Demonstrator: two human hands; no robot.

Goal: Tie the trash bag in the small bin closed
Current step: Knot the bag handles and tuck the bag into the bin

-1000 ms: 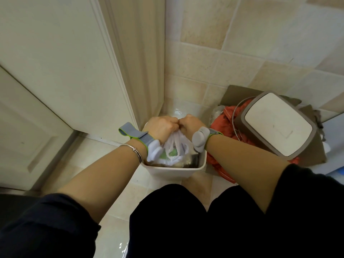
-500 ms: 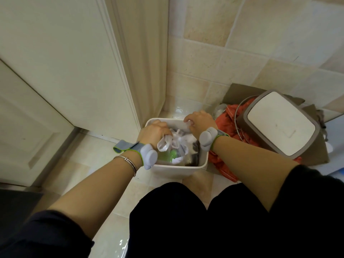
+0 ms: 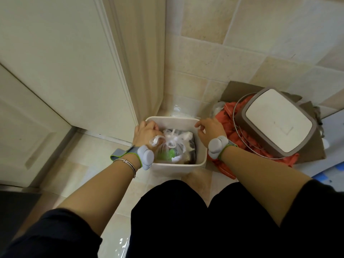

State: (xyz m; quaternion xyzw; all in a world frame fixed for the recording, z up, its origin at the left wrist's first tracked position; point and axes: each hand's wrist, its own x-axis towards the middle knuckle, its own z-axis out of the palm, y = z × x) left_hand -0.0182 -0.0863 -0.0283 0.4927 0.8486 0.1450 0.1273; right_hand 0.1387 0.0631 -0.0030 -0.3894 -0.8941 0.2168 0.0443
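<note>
head view, largest first: one cream panelled door at the left, one grey-rimmed bin lid lying on one orange crumpled cloth at the right, one small white rectangular bin between them. inside the bin sits one clear knotted trash bag. two hands: the left hand curls at the bin's left rim touching a bag loop, though a real grip can't be made out, and the right hand rests with loosely bent fingers on the right rim.

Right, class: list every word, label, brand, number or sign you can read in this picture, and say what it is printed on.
None can be read. No print shows on the small bin, the trash bag or the lid beside it. Nothing legible shows through the bag.
</note>
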